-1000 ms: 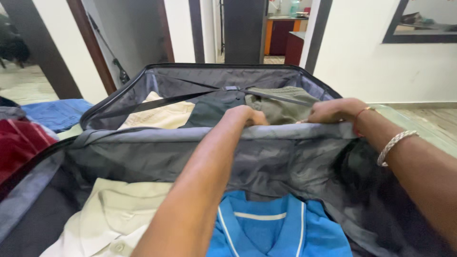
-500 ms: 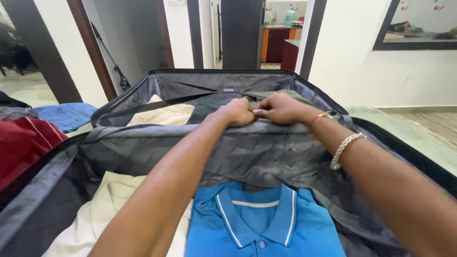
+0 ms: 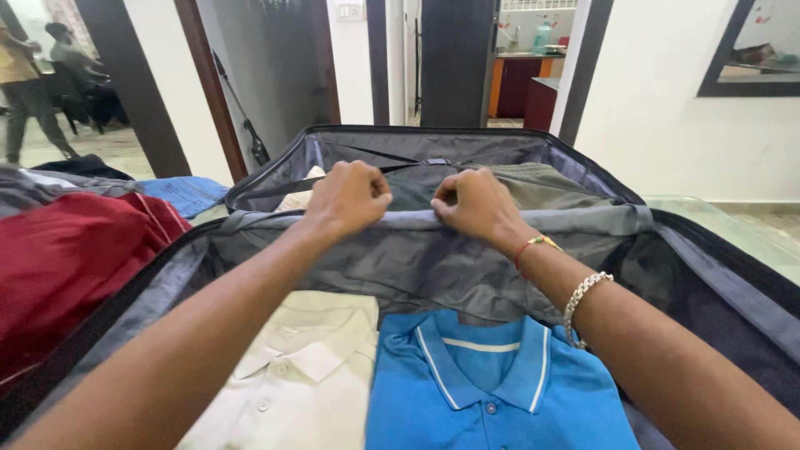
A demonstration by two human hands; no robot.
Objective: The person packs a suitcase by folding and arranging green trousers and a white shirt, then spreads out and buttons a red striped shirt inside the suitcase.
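left hand (image 3: 350, 196) and right hand (image 3: 473, 204) both fisted on grey divider flap (image 3: 417, 258), held along suitcase (image 3: 717, 275) middle, above blue polo (image 3: 492, 392) and cream shirt (image 3: 308, 375). risk imo: uneven tug, flap bunches, collars rumpled.

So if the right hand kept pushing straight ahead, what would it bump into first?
Probably the folded olive-green garment packed just beyond the right hand, under the crossed straps; depth is hard to judge.

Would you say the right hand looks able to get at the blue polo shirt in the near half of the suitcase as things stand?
Probably yes. The blue polo shirt lies uncovered just below the right hand, with nothing across the way. But that hand is gripping the grey divider flap, as is the left hand, so it must let go first.
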